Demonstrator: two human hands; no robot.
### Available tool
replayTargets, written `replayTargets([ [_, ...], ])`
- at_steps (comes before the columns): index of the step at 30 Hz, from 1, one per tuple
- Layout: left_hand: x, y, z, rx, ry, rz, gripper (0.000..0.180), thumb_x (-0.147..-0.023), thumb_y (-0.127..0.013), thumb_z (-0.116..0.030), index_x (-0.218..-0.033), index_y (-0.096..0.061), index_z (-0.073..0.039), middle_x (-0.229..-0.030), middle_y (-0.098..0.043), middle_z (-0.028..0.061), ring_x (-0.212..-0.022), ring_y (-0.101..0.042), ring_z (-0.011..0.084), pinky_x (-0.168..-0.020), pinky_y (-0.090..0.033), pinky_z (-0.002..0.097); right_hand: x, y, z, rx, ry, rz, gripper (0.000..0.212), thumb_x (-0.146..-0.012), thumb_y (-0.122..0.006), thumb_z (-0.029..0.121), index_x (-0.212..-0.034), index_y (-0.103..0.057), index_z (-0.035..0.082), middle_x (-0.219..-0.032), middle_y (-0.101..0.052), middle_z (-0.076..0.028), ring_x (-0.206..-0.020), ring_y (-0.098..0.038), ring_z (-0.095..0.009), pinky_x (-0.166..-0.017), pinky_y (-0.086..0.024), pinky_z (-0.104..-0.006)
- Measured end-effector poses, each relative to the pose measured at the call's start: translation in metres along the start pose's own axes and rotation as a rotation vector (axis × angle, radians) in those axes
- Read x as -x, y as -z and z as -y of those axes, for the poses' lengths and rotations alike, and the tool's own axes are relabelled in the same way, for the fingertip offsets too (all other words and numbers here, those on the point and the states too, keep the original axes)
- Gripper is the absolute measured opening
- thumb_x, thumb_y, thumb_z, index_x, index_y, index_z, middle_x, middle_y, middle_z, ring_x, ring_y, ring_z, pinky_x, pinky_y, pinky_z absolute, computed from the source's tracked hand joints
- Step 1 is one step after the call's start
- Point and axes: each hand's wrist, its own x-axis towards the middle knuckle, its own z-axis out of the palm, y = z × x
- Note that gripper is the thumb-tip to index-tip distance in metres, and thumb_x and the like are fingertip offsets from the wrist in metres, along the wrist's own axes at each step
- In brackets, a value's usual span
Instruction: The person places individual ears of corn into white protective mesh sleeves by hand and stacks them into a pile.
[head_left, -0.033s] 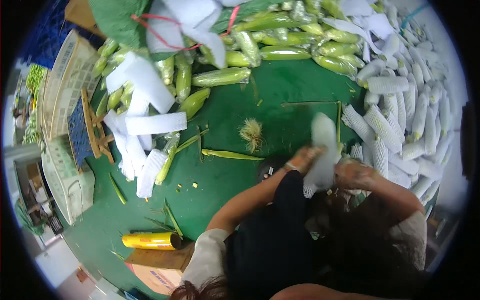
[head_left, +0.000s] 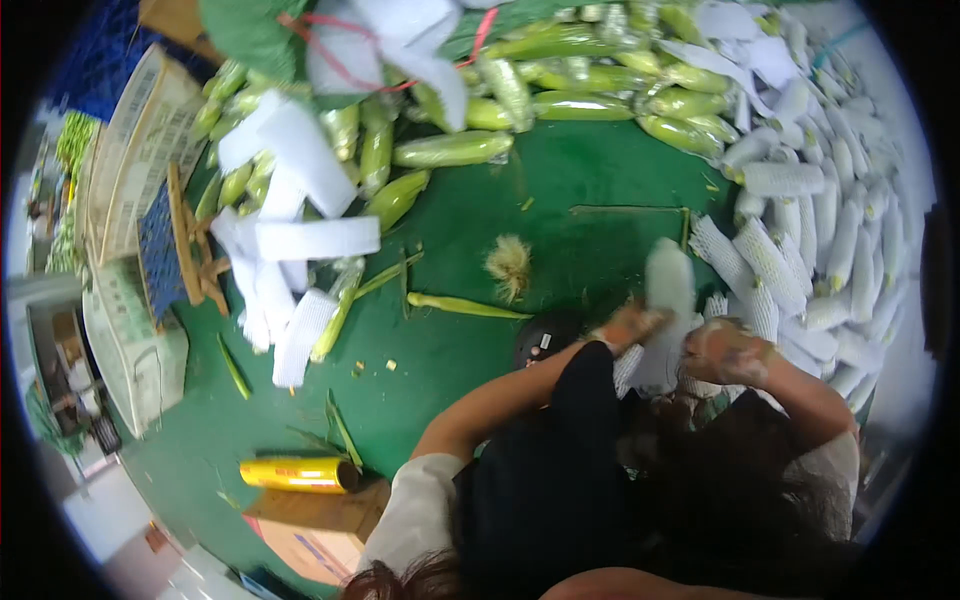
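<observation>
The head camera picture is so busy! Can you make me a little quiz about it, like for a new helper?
1. What colour is the outside of the roll by the cardboard box?
2. True or false: the pale stringy tuft lies on a green surface.
3. Where is the long white piece?
A: inside the cardboard box
B: between the left hand and the right hand
C: under the roll

Key: 1 yellow; 2 true; 3 B.

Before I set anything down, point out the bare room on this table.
The green tabletop is mostly bare between the film-wrapped green corn cobs and the pale shaggy tuft, and between the yellow-green husk strip and left forearm. Crowded: the right, with white foam-netted bundles; the upper left, with flat white foam sleeves.
</observation>
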Motion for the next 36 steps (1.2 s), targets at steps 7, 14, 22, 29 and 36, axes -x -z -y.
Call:
replayTargets([
  [7,0.075,0.121,-0.027,-0.082,-0.051,-1.021,0.034,-0.081,-0.052,-0.013,-0.113,-0.041,-0.005,-0.092,-0.046,0.0039,-0.068,-0.045,0.0155,-0.060,-0.042,0.0262,-0.124,0.125,0.082,-0.110,0.338,-1.054,0.044,-0.083,-0.046,0.027,-0.118,-0.037,0.002,-0.100,-0.054,-0.018,-0.085,-0.055,-0.028,-0.073,-0.046,-0.0378],
  [14,0.220,0.291,-0.112,0.234,-0.087,-1.643,0.037,-0.075,-0.058,-0.025,-0.099,-0.051,0.003,-0.090,-0.057,0.0142,-0.073,-0.055,0.0209,-0.061,-0.046,0.0324,-0.249,0.181,0.211,-1.009,0.376,-0.952,0.064,-0.078,-0.052,0.043,-0.121,-0.037,-0.002,-0.113,-0.048,-0.025,-0.101,-0.051,-0.033,-0.081,-0.044,-0.0328],
  [22,0.068,0.141,-0.117,0.113,-0.225,-0.891,0.037,-0.075,-0.058,-0.008,-0.110,-0.046,-0.001,-0.099,-0.056,0.0092,-0.086,-0.056,0.0191,-0.072,-0.045,0.0290,-0.200,0.099,0.074,-1.716,0.542,-1.373,0.030,-0.081,-0.056,0.018,-0.105,-0.048,0.003,-0.098,-0.056,-0.013,-0.089,-0.055,-0.022,-0.077,-0.043,-0.0306],
  [29,-0.064,0.191,-0.089,-0.626,-0.145,-0.398,0.015,-0.081,-0.053,-0.014,-0.092,-0.051,-0.004,-0.084,-0.054,0.0030,-0.075,-0.054,0.0155,-0.060,-0.045,0.0267,-0.171,0.079,-0.030,-2.145,1.027,-0.707,0.021,-0.079,-0.057,0.003,-0.100,-0.052,0.005,-0.087,-0.055,-0.004,-0.081,-0.052,-0.012,-0.068,-0.045,-0.0261],
  [36,-0.238,0.115,-0.108,-0.117,-0.232,-0.424,0.025,-0.084,-0.051,-0.023,-0.096,-0.046,-0.002,-0.077,-0.051,0.0051,-0.072,-0.052,0.0167,-0.067,-0.044,0.0255,-0.165,0.041,-0.160,-2.542,1.057,-1.700,0.019,-0.077,-0.049,0.007,-0.095,-0.051,0.001,-0.097,-0.054,-0.013,-0.088,-0.054,-0.025,-0.080,-0.044,-0.0346],
])
